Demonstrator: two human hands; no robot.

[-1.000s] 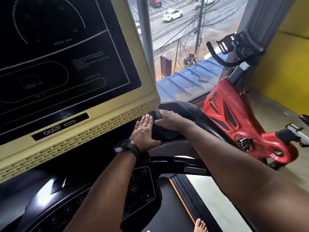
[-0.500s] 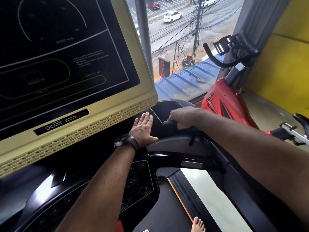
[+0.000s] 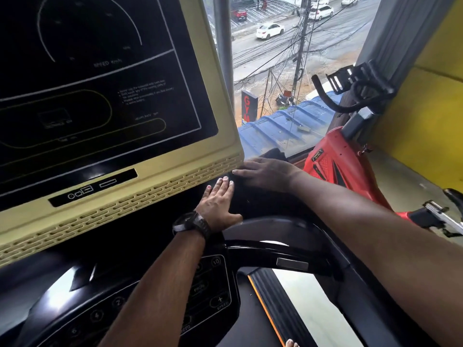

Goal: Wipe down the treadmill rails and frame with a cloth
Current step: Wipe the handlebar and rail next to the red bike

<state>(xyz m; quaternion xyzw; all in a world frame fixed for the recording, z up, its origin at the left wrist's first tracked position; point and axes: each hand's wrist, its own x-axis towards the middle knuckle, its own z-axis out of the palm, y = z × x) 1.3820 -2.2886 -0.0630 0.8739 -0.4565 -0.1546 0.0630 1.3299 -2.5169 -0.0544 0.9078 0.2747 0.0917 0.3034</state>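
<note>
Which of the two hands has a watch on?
The left hand, flat on the black treadmill, wears a black watch on its wrist. The right hand beside it has a bare wrist.

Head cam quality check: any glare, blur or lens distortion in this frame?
Head view: window glare streaks the glossy black control panel lower left. Head view: the right hand looks slightly motion-soft, the left hand sharp. Head view: the cream-framed console screen bows from wide-angle distortion, and the black treadmill frame under the hands is crushed to shadow.
</note>
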